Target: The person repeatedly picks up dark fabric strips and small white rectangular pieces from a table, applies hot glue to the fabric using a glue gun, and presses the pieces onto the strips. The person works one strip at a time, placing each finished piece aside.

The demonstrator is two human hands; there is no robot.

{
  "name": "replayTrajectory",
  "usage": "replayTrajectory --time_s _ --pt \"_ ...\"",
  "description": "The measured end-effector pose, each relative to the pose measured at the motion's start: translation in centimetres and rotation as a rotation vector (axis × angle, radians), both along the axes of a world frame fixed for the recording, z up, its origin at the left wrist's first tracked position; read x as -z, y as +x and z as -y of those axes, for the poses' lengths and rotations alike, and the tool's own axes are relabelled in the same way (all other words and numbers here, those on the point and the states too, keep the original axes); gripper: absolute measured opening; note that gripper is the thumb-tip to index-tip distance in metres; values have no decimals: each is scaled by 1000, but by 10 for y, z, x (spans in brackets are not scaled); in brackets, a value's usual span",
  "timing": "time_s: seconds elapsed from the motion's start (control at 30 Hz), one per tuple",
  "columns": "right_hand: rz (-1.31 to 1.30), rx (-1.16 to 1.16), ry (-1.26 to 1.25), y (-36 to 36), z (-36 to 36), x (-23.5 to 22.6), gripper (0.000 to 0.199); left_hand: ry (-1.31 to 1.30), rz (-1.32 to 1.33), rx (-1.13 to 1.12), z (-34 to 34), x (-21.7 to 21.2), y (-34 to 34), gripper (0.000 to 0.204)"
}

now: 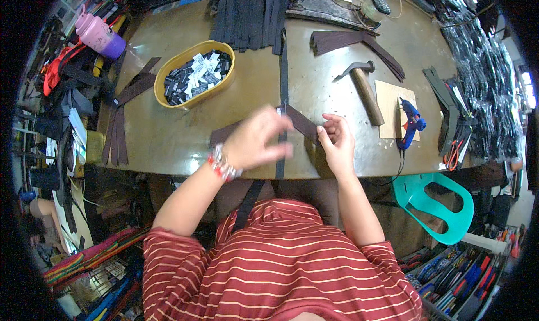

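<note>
A dark brown fabric strap (301,123) lies bent across the middle of the table, over a long narrow black strap (284,79). My right hand (338,147) pinches the brown strap's right end between thumb and curled fingers. My left hand (255,141), slightly blurred and wearing bracelets at the wrist, hovers over the strap's left part with its fingers apart. A small pale label (279,111) shows by its fingertips, where the straps cross. The strap's left portion (224,133) is partly hidden behind that hand.
A yellow basket (163,99) holds many small labels. At right are a hammer (368,96), a blue glue gun (412,123) on a board (387,96), and scissors (452,155). Black strips (250,15) lie at the back. A turquoise chair (407,192) stands at the table edge.
</note>
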State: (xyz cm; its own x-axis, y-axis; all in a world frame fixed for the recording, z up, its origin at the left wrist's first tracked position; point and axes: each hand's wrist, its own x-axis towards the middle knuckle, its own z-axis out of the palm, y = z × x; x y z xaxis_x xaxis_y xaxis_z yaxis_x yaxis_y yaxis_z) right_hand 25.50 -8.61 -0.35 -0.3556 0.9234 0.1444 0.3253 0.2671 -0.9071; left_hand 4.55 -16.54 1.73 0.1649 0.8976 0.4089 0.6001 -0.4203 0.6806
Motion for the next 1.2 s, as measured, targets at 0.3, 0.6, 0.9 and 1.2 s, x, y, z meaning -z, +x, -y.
replayTrajectory --time_s 0.3,0.6,0.9,1.2 --pt "301 -579 193 -34 -11 -32 19 -124 218 2 6 1 -15 13" --pt "230 -198 -245 -77 -55 -4 15 154 -297 29 -17 38 -33 27" --pt "303 -179 -200 -82 -50 -11 18 163 -358 49 -17 37 -32 32" --pt "354 -132 -15 -77 -45 -2 14 181 -449 84 -22 33 -33 32"
